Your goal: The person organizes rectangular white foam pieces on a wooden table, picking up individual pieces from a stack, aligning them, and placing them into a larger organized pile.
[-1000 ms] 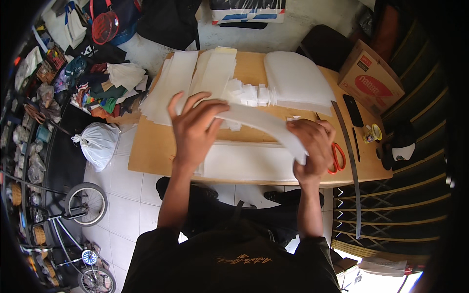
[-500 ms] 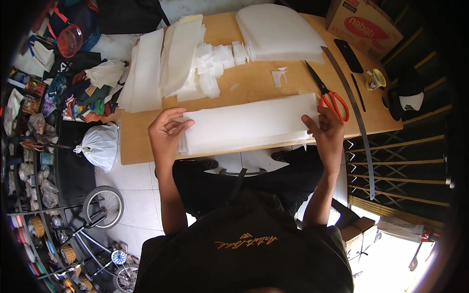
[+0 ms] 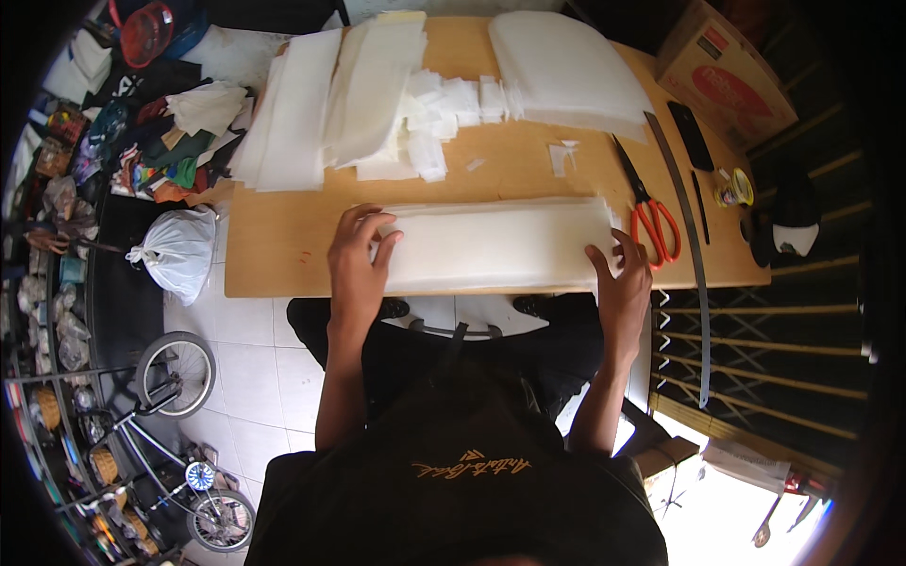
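A long stack of white translucent sheets (image 3: 500, 243) lies along the front edge of the wooden table, before my body. My left hand (image 3: 360, 259) grips its left end, thumb on top and fingers curled at the far corner. At the opposite end my right hand (image 3: 623, 274) holds the short side between thumb and bent fingers. Just beyond the right hand rest scissors (image 3: 651, 208) with orange handles, their blades pointing away. How far the fingers reach under the sheets is hidden.
Farther back lie white strips (image 3: 297, 113), small offcuts (image 3: 444, 104) and a large curved pile of sheets (image 3: 566, 71). On the right are a metal ruler (image 3: 694, 245) overhanging the edge, a black phone (image 3: 689, 135), a pen (image 3: 700, 208), a small cup (image 3: 734, 189) and a carton (image 3: 727, 80).
The stack has come down flatter onto the table, its edges more even. My left hand has shifted inward with its end. The whole view has moved slightly.
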The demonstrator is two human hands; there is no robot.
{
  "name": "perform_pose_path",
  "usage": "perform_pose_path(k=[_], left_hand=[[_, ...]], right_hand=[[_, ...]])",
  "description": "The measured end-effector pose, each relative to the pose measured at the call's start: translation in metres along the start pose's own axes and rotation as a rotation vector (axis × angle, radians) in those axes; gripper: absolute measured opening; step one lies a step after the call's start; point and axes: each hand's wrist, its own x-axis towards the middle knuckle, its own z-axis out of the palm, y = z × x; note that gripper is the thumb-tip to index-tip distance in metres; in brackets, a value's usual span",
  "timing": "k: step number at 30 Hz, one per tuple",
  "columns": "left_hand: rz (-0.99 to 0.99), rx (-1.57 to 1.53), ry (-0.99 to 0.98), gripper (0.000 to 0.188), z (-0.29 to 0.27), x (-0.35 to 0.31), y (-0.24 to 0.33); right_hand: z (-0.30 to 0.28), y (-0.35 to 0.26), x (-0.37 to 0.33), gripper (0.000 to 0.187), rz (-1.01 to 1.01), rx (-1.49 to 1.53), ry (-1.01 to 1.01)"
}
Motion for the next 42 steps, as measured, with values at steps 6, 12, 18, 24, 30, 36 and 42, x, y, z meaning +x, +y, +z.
perform_pose_path(k=[6,12,18,24,30,36,42], left_hand=[[0.183,0.249,0.062,0.026,-0.008,0.002,0.022],[0.255,0.289,0.130,0.043,-0.018,0.076,0.009],[0.335,0.272,-0.087,0.037,-0.006,0.104,-0.028],[0.167,0.113,0.067,0.020,-0.006,0.107,-0.021],[0.035,0.012,0.414,0.019,-0.037,0.122,-0.013],[0.525,0.070,0.357,0.034,-0.087,0.074,0.051],[0.668,0.240,-0.219,0.037,-0.105,0.003,0.106]], right_hand=[[-0.004,-0.053,-0.012,0.057,-0.294,-0.130,-0.010],[0.043,-0.084,-0.020,0.066,-0.541,-0.151,-0.275],[0.051,-0.081,-0.022,0.066,-0.592,-0.207,-0.271],[0.047,-0.078,-0.020,0.069,-0.563,-0.110,-0.323],[0.035,-0.082,-0.018,0.071,-0.502,0.011,-0.369],[0.027,-0.096,-0.014,0.075,-0.518,0.246,-0.142],[0.007,-0.118,0.001,0.066,-0.871,0.424,0.501]])
